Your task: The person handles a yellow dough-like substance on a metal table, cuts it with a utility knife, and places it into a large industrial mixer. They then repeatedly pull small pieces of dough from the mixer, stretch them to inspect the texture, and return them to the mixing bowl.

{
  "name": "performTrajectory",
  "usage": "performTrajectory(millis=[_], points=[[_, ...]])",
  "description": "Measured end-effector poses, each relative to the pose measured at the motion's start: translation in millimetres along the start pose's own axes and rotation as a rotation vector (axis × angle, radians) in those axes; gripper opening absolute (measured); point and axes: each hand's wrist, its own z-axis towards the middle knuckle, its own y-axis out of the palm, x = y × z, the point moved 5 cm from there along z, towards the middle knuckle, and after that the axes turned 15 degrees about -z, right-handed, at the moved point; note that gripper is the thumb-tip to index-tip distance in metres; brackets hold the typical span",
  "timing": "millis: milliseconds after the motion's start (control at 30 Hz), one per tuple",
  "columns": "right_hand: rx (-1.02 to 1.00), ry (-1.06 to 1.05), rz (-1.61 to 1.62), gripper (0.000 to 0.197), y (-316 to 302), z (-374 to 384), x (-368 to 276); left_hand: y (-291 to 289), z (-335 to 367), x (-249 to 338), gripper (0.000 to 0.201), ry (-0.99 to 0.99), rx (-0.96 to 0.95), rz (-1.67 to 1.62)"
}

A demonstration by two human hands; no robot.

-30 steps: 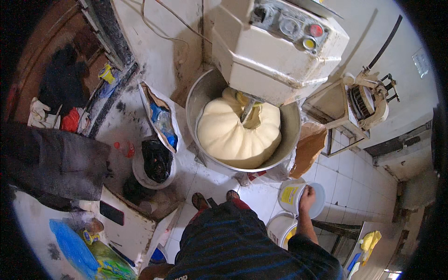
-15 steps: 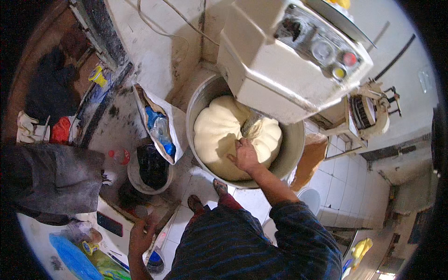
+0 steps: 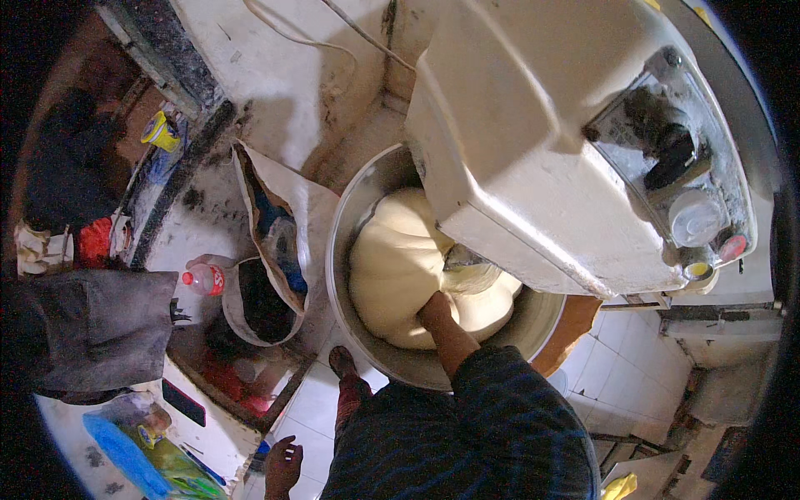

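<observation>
A large pale mass of dough [image 3: 392, 271] fills much of the round metal mixer bowl [image 3: 546, 333]. Its surface is smooth and folded into lobes around the mixing tool [image 3: 467, 275] at the centre. My right hand [image 3: 435, 313] reaches into the dough beside that tool; its fingers are hidden there, so their hold does not show. Low beside my body hangs my left hand [image 3: 283, 462], empty, with its fingers loosely bent and apart. Over the far right of the bowl juts the cream mixer head [image 3: 517, 167] with its control panel [image 3: 667, 150].
An opened white sack [image 3: 308, 217] stands left of the bowl, next to a bucket [image 3: 236, 312] with a dark inside. A plastic bottle [image 3: 204, 279] with a red cap lies near it. On the worktop at lower left are a phone [image 3: 183, 402] and a blue bag [image 3: 125, 446].
I have leaned closer to the mixer, and its head looks larger. My right hand has gone from the dough's surface to deeper in it. My left hand has moved off the worktop's edge.
</observation>
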Motion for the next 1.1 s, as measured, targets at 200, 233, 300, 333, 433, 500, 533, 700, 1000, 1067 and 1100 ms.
performTrajectory(millis=[200, 233, 300, 333, 433, 500, 533, 700, 1000, 1067, 1100], points=[[-0.386, -0.094, -0.529, 0.032, -29.9, -11.4, 37.5, -12.8, 17.1, 8.6, 0.027, 0.092, -0.014, 0.014], [-0.385, -0.141, -0.627, 0.035, -37.9, -20.4, 43.3, -16.8, 17.6, -11.3, 0.026, 0.034, 0.007, -0.035], [-0.204, -0.228, -0.649, 0.037, -66.2, -49.1, 52.0, -26.8, 24.8, -8.3, 0.026, -0.007, 0.013, -0.062], [-0.002, -0.187, -0.431, 0.036, -56.4, -64.2, 76.4, -32.8, 28.0, -3.0, 0.027, 0.012, 0.0, -0.031], [-0.129, -0.118, -0.41, 0.047, -115.2, -98.2, 63.4, -33.2, 32.7, -33.3, 0.031, 0.123, 0.001, 0.069], [-0.372, -0.037, -0.34, 0.059, -162.6, -113.5, 43.3, -34.1, 35.7, -22.7, 0.033, 0.151, -0.003, 0.077], [-0.32, -0.005, -0.39, 0.057, -148.3, -105.6, 44.7, -31.4, 36.4, -3.4, 0.033, 0.125, -0.015, 0.036], [-0.31, 0.069, -0.416, 0.025, -116.1, -47.2, 56.4, -29.8, 38.3, 27.6, 0.029, 0.144, -0.026, -0.06], [-0.243, -0.089, -0.282, 0.035, -151.6, -87.4, 43.9, -38.7, 42.4, 2.9, 0.019, 0.237, 0.183, 0.015], [-0.089, -0.097, -0.09, 0.05, -170.3, -71.6, 1.0, -38.1, 39.6, -0.2, 0.016, 0.358, 0.328, 0.146], [0.061, -0.129, -0.202, 0.059, -195.1, -66.2, -29.7, -37.8, 39.8, -0.1, 0.016, 0.333, 0.363, 0.072]])
